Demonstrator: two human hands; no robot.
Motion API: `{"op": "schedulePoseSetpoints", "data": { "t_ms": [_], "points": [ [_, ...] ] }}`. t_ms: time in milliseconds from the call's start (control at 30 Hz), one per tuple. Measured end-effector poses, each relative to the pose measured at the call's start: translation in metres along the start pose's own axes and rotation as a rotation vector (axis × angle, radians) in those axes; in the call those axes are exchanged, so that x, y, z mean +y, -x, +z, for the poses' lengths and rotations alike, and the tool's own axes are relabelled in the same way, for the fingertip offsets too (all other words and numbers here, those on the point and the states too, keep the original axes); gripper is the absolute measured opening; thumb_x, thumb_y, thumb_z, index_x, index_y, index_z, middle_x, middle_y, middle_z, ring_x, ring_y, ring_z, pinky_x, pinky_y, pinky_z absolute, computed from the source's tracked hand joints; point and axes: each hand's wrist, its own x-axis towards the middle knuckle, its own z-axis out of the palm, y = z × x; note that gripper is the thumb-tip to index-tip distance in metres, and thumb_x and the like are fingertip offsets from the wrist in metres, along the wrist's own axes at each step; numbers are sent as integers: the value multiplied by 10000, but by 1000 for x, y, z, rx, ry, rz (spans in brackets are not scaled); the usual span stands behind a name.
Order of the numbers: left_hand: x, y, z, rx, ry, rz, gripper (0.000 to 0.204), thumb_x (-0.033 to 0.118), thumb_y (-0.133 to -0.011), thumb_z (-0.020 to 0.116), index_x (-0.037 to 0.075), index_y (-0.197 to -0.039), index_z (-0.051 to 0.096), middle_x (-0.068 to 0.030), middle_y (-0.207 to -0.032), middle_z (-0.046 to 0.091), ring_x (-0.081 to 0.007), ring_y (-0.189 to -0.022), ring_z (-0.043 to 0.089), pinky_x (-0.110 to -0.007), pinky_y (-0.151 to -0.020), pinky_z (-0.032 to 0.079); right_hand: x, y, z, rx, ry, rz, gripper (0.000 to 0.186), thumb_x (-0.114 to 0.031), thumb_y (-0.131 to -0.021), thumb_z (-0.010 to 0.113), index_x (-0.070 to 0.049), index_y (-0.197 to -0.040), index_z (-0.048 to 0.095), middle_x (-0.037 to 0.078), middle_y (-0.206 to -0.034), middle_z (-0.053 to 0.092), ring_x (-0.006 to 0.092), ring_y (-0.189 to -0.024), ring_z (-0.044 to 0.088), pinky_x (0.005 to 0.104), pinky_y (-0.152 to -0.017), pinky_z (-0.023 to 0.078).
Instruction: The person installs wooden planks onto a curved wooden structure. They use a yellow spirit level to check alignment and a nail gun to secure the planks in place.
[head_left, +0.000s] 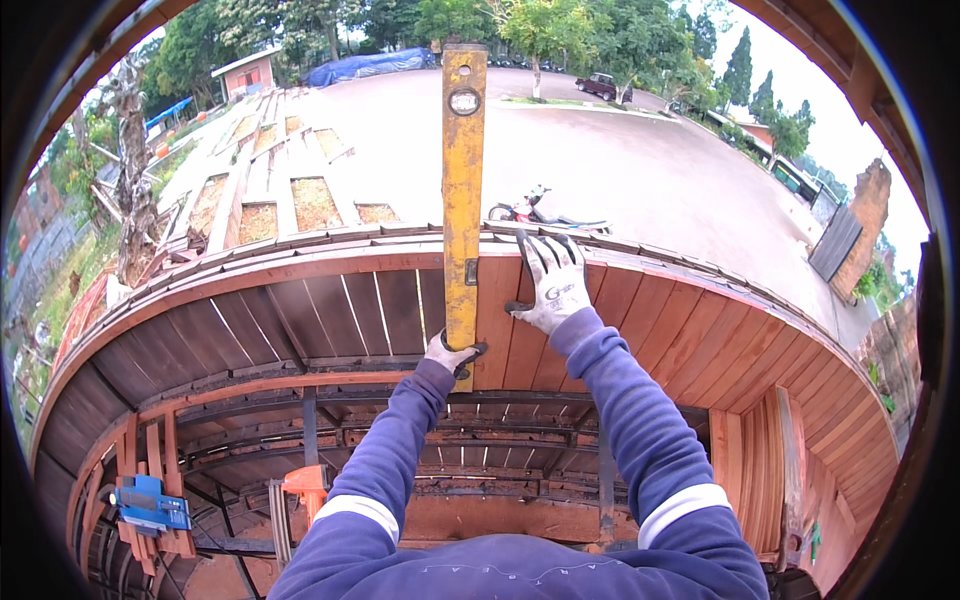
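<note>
A long, scuffed yellow spirit level (462, 190) stands lengthwise across a curved band of timber planks, its top reaching past the outer edge. My left hand (452, 352), in a white and black glove, is closed round its lower part. My right hand (550, 285), gloved alike, lies just right of the level on the reddish planks (670, 330), fingers apart, their tips at the outer edge. Left of the level the planks are darker (250, 330), with light showing through narrow gaps.
A blue power tool (150, 505) rests on slats at the lower left, beside an orange tool (305, 482). Dark metal framing (520, 425) runs below. Beyond the edge are a paved yard (640, 170), a motorbike (525, 210), stacked timber (230, 180) and trees.
</note>
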Motion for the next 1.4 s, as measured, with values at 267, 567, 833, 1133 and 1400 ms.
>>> {"op": "schedulePoseSetpoints", "data": {
  "t_ms": [267,567,833,1133,1400],
  "points": [
    [18,14,-6,-40,35,-74,362,15,-800,773,14,-1136,639,-60,-976,706,-141,-817,683,-297,-620,591,-5,4,7,81,2,64,1218,-693,-715,707,-43,-1577,144,121,-1623,183,302,-1504,101,489,-1239,29],
    [37,16,-1,-27,-70,-195,416,53,-809,769,16,-1190,609,-86,-1049,699,-166,-865,691,-318,-637,616,-4,4,-4,-45,-8,104,1160,-647,-785,687,-72,-1589,81,101,-1614,245,304,-1503,163,482,-1238,57],
    [54,20,18,296,-363,44,954,159,-667,882,86,-1468,368,-185,-1176,663,-295,-1020,679,-401,-863,571,-11,8,-13,-72,84,122,1175,-678,-792,658,-73,-1591,43,107,-1612,253,299,-1505,163,505,-1238,18],
    [84,36,20,419,-227,167,792,23,-704,790,20,-1396,405,-168,-1186,634,-244,-1084,635,-350,-973,503,-11,-1,-8,-122,179,121,1170,-741,-803,584,-62,-1590,44,84,-1623,237,286,-1510,163,501,-1236,11],
    [160,180,-12,430,188,177,761,-85,-764,645,35,-1460,362,-78,-1240,544,-126,-957,587,-254,-782,524,-7,9,1,-2,100,144,1245,-722,-730,689,-54,-1584,78,117,-1587,266,274,-1475,206,464,-1241,49]
  ]
}}
